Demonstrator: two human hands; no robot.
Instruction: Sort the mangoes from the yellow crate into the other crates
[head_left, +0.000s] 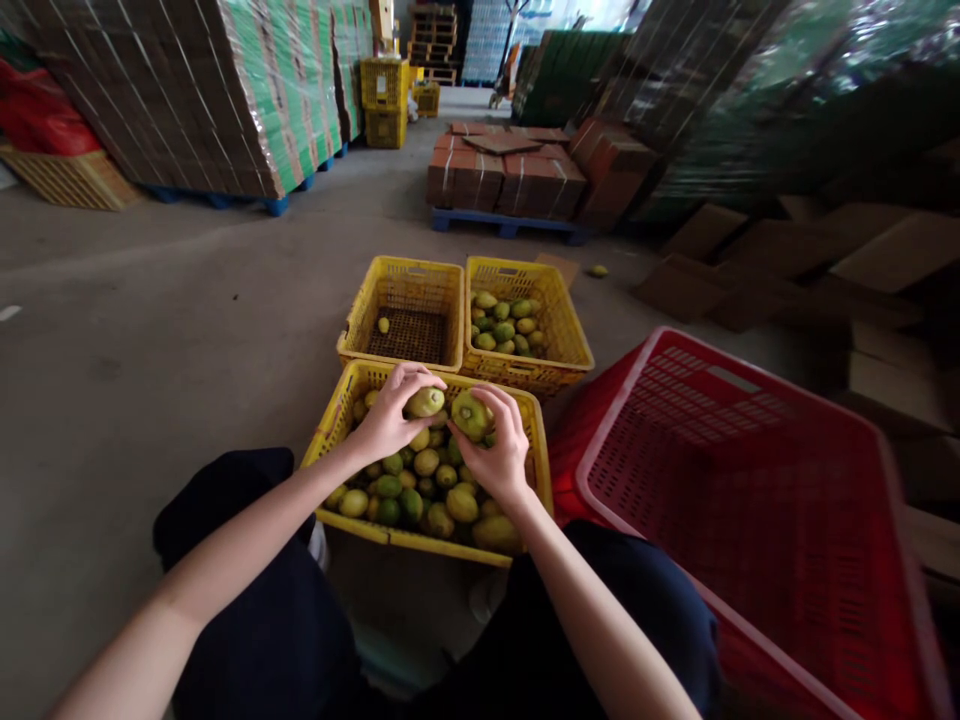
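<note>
My left hand (394, 415) is closed around a yellow-green lemon (425, 402), its end turned toward me. Close beside it, my right hand (499, 440) grips a larger, greener lemon (471, 414) between thumb and fingers. Both hands are above the near yellow crate (420, 540), which holds many green and yellow lemons (426, 462). Behind it stand two more yellow crates. The left one (364, 300) has a single small lemon (384, 325) on its floor; the right one (574, 320) is partly filled with green and yellow lemons (504, 330).
A large red crate (765, 390) stands at my right. Flattened cardboard (750, 260) lies beyond it. One lemon (598, 271) is on the floor. Bundled cartons (502, 180) sit on a blue pallet, and wrapped stacks (285, 90) rise at the back left.
</note>
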